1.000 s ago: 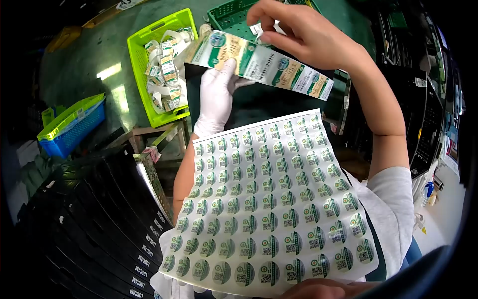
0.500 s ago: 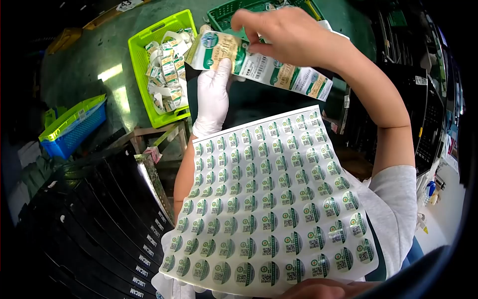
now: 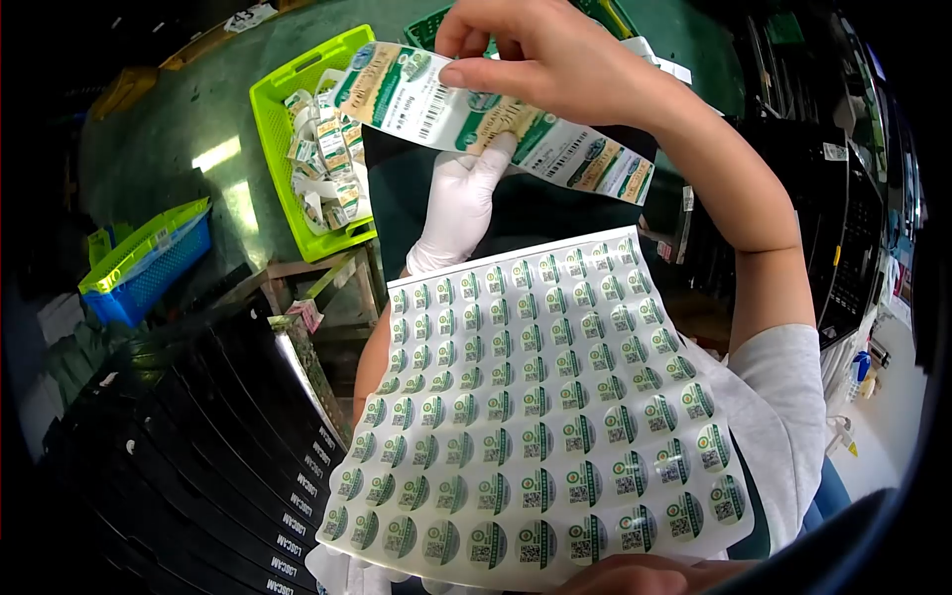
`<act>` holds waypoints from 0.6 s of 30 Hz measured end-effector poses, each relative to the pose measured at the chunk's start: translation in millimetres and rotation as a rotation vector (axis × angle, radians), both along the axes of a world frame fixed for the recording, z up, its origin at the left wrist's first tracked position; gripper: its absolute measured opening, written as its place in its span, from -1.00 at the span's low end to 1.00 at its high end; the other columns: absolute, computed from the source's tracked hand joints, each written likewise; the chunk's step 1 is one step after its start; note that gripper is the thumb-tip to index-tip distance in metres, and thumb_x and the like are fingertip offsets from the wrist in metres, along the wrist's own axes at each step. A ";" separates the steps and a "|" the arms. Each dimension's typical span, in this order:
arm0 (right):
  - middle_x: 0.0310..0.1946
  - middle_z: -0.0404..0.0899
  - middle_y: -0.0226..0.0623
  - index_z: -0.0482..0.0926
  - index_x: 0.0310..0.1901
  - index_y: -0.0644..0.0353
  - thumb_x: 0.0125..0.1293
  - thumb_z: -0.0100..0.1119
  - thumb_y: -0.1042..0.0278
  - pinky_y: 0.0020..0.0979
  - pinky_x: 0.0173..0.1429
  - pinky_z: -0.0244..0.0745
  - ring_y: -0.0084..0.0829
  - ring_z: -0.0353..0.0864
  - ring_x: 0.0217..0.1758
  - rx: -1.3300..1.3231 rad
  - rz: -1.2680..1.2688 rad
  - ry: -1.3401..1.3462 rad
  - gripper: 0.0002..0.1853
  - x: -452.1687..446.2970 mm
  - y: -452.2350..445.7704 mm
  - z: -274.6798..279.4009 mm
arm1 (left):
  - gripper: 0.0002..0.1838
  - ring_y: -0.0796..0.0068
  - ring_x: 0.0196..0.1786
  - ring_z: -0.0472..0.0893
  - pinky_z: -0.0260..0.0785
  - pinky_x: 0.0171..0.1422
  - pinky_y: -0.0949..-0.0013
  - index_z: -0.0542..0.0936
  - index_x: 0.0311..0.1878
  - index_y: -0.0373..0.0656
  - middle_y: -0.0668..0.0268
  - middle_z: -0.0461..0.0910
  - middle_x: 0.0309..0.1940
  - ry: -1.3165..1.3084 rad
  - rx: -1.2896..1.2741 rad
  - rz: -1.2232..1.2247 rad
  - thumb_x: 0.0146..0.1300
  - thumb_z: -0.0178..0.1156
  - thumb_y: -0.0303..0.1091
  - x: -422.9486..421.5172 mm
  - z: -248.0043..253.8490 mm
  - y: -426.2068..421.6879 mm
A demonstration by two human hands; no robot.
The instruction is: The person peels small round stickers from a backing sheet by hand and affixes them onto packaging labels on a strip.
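A long strip of printed green, white and tan labels (image 3: 555,151) stretches across the upper middle. Gloved in white, my left hand (image 3: 461,201) grips its lower edge, thumb on top. My bare right hand (image 3: 535,61) is over the strip's left part, thumb and fingers pinched at its upper edge; the fingertips are partly hidden. Below both hands lies a large white sheet of round green stickers with QR codes (image 3: 535,402), in front of my body.
A lime green crate (image 3: 288,178) at the upper left holds several label strips (image 3: 332,149). Behind my right hand is a dark green crate (image 3: 424,30). Blue and lime baskets (image 3: 154,268) stand far left, above black stacked crates (image 3: 218,446). Black crates (image 3: 828,228) also stand right.
The strip has shifted left, with its left end now over the lime crate's edge. My left hand has moved right along it, and my right hand has moved slightly left.
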State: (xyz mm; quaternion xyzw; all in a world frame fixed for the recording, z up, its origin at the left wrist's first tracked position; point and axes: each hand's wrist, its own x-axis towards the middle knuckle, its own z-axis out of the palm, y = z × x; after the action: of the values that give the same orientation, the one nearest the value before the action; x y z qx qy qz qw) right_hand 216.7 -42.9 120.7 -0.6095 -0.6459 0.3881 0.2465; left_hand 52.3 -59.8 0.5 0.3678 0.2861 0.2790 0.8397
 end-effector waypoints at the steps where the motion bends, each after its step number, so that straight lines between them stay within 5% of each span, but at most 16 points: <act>1: -0.38 0.56 -0.24 0.49 -0.14 0.27 0.28 0.18 0.34 -0.43 -0.26 0.44 -0.47 0.54 -0.36 0.077 -0.015 0.028 -0.79 6.4 -5.2 -7.2 | -0.67 0.53 -0.07 0.56 0.42 0.09 0.42 0.51 0.06 -0.41 0.24 0.58 -0.06 0.029 -0.005 0.016 0.40 0.08 -0.33 0.1 1.4 2.9; 10: -0.27 0.47 -0.35 0.37 0.06 0.11 0.12 0.17 0.68 -0.35 -0.26 0.43 -0.39 0.52 -0.32 0.230 0.164 -0.174 -0.54 13.4 -27.4 -27.8 | -0.65 0.39 -0.02 0.59 0.43 0.04 0.27 0.44 0.16 -0.28 0.22 0.57 0.02 0.068 -0.023 0.098 0.41 0.03 -0.29 -7.7 3.0 25.0; 18: -0.17 0.55 -0.20 0.42 -0.01 0.17 0.10 0.21 0.56 -0.21 -0.09 0.50 -0.18 0.59 -0.07 0.272 0.077 -0.373 -0.62 2.4 -13.3 -37.4 | -0.67 0.40 0.00 0.56 0.38 0.15 0.27 0.45 0.15 -0.27 0.23 0.55 0.00 0.051 0.090 0.147 0.43 0.02 -0.30 -13.0 -6.8 21.6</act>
State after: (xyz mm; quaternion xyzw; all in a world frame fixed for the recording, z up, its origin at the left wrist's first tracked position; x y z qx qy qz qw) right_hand 219.1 -56.2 83.4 -0.6069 -0.7493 0.1871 0.1877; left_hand 39.2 -38.2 -6.4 0.3902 0.3209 0.3431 0.7919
